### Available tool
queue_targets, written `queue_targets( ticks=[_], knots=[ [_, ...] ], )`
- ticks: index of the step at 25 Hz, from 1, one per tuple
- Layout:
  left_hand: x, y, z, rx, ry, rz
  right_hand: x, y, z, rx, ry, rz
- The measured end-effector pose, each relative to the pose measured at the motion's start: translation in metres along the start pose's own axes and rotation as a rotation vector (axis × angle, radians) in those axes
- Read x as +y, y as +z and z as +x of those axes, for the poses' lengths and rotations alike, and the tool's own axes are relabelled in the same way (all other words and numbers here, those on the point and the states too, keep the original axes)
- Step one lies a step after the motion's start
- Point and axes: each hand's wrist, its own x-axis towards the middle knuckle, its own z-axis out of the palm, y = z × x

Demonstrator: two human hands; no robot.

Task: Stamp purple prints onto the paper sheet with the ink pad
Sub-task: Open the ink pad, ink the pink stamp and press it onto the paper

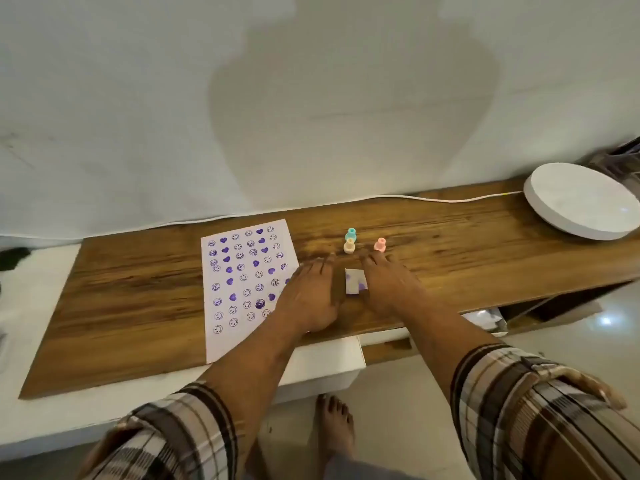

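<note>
A white paper sheet (242, 282) covered in several purple smiley and heart prints lies on the wooden table top (138, 292). To its right sits the small ink pad (355, 281), white with purple smudges. My left hand (311, 292) rests flat, palm down, on the table, over the sheet's right edge and just left of the pad. My right hand (388, 282) lies flat just right of the pad. Neither hand holds anything. Three small stamps stand behind the pad: a teal stamp (351, 233), a cream stamp (349, 245) and a pink stamp (380, 244).
A round white disc-shaped object (581, 202) sits at the table's far right, with a white cable (433, 199) running along the back edge by the wall. A white cabinet (322, 358) stands under the table's front edge. A bare foot (334, 424) is on the floor below.
</note>
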Motion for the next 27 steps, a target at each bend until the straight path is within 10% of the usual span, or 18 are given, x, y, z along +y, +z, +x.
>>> queue_targets(
  ticks=[27],
  knots=[
    [-0.012,0.039,0.047,-0.059,-0.051,-0.048,0.040,0.000,0.019,-0.065,0.254,0.400]
  ],
)
